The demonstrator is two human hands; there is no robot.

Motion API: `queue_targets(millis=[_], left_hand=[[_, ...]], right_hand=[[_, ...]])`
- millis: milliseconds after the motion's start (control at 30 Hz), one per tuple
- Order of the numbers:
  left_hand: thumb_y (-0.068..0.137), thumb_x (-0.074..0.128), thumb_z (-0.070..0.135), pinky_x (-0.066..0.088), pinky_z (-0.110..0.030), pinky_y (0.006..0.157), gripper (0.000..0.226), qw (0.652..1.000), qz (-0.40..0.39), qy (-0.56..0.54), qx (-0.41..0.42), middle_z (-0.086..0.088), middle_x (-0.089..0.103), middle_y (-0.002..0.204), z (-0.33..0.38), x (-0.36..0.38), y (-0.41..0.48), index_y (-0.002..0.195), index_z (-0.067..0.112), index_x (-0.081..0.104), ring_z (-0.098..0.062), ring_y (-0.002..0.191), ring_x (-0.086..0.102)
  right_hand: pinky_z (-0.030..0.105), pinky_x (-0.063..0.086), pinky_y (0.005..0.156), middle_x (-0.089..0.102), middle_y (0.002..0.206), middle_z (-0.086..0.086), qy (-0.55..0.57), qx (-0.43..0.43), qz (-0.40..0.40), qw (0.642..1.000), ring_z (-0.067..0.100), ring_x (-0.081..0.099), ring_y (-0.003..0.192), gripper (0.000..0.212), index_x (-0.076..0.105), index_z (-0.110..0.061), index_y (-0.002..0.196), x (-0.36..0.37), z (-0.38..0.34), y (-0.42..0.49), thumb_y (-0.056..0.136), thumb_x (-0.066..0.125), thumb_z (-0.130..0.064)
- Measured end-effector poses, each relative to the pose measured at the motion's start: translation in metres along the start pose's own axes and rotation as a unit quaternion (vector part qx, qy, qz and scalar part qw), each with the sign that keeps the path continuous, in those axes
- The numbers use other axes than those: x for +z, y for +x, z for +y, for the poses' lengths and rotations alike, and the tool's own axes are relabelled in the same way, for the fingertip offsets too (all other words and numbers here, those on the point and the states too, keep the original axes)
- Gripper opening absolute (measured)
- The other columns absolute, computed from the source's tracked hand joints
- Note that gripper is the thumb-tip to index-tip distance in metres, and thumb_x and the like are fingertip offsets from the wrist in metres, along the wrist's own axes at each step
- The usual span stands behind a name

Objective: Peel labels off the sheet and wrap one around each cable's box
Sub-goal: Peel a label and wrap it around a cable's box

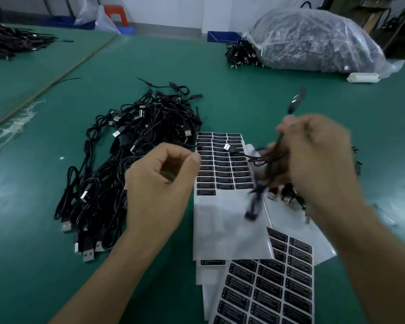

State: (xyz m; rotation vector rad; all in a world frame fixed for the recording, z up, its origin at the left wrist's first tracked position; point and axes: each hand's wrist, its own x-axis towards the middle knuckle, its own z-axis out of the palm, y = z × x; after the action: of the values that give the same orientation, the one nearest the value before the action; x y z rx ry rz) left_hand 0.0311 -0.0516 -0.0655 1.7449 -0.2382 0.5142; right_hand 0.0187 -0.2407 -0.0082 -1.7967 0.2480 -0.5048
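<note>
Label sheets (267, 293) fan out nearest; over them the right hand (318, 160) grips a blurred cable (255, 199), one end dangling; the left hand (159, 181) curls thumb to forefinger, label or nothing, cannot tell; the risk looks like a swinging end taking any label crooked, or snagging a sheet.

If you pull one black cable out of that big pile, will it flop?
Probably floppy: the cable the right hand holds dangles and bends. It likely drags neighbours, since the pile looks tangled. Seems light, lifted one-handed.
</note>
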Motion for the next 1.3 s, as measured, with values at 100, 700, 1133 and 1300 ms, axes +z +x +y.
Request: queue_targets(millis=[100, 700, 1133, 1300], left_hand=[[0.092, 0.069, 0.028, 0.053, -0.024, 0.063, 0.011, 0.99, 0.008, 0.141, 0.002, 0.016, 0.065, 0.07, -0.002, -0.013, 0.007, 0.081, 0.03, 0.067, -0.004, 0.067, 0.061], [0.091, 0.068, 0.04, 0.041, -0.048, 0.09, 0.043, 0.845, -0.061, 0.53, -0.033, -0.005, 0.054, 0.119, -0.018, -0.036, 0.02, 0.131, 0.025, 0.062, -0.033, 0.111, 0.052], [0.101, 0.054, 0.031, 0.038, -0.048, 0.087, 0.037, 0.822, -0.026, 0.568, 0.003, -0.009, 0.066, 0.117, -0.027, -0.034, 0.022, 0.133, 0.015, 0.062, -0.038, 0.111, 0.052], [0.096, 0.064, 0.027, 0.033, -0.045, 0.081, 0.016, 0.846, 0.002, 0.533, 0.034, -0.005, 0.063, 0.1, -0.026, -0.035, 0.022, 0.104, 0.02, 0.077, -0.034, 0.099, 0.051]], right_hand=[[0.037, 0.059, 0.069, 0.072, 0.068, 0.002, -0.141, -0.042, 0.092, 0.985, 0.021, 0.07, 0.064, 0.03, 0.066, -0.023, 0.071, -0.037, -0.004, 0.03, 0.088, 0.058, -0.047], [0.027, 0.045, 0.055, 0.051, 0.05, -0.017, -0.297, -0.248, -0.001, 0.922, 0.002, 0.047, 0.045, 0.021, 0.066, -0.025, 0.083, 0.006, 0.0, -0.024, 0.093, 0.054, -0.038], [0.022, 0.032, 0.055, 0.052, 0.064, -0.032, -0.273, -0.159, -0.208, 0.926, 0.004, 0.05, 0.056, 0.016, 0.065, -0.03, 0.085, 0.039, 0.062, -0.054, 0.097, 0.056, -0.036], [0.018, 0.034, 0.048, 0.051, 0.053, -0.018, -0.215, -0.145, -0.199, 0.945, 0.01, 0.047, 0.047, 0.015, 0.066, -0.032, 0.082, 0.036, 0.067, -0.052, 0.096, 0.06, -0.033]])
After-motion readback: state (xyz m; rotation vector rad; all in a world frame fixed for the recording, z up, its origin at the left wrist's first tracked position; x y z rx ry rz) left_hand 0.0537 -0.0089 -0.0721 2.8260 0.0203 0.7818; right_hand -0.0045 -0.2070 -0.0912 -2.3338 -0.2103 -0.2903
